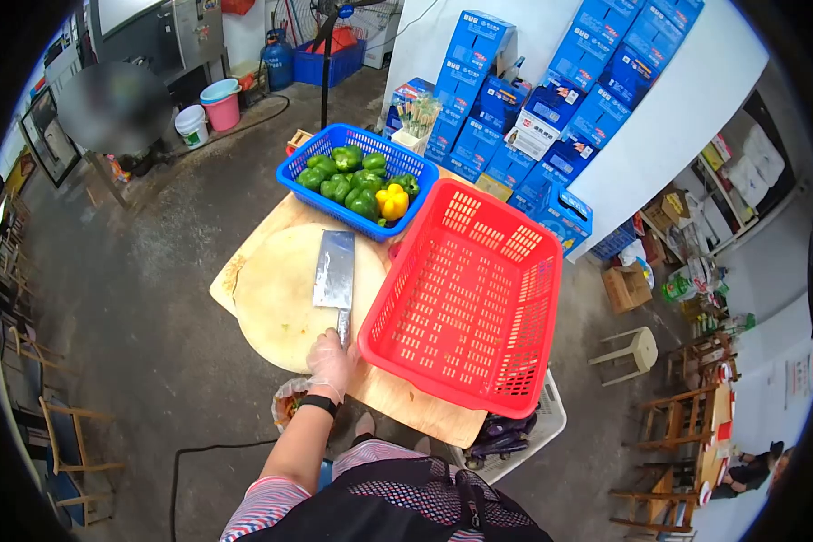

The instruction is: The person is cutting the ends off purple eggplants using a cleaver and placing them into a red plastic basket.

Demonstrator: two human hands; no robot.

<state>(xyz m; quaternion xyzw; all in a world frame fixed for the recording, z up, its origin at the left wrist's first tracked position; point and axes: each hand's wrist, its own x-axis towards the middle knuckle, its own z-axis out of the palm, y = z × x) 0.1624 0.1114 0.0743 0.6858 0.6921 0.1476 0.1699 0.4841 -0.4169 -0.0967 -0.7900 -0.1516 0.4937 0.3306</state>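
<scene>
My left hand (331, 366), in a clear plastic glove with a dark band at the wrist, is closed on the handle end of a cleaver (335, 271). The cleaver's wide blade lies flat on a round, pale cutting board (275, 294), pointing away from me. Beyond the board, a blue basket (300, 183) holds several green bell peppers (364, 203) and a yellow bell pepper (392, 202). To the right of the board stands a large red basket (461, 303) with nothing in it. My right hand is out of view.
A wooden table (406, 403) carries the board and baskets. Eggplants (501, 438) lie in a white crate (551, 420) below its right side. Blue boxes (506, 117) are stacked by the wall. A stool (641, 350) stands right; a cable (176, 470) crosses the floor at left.
</scene>
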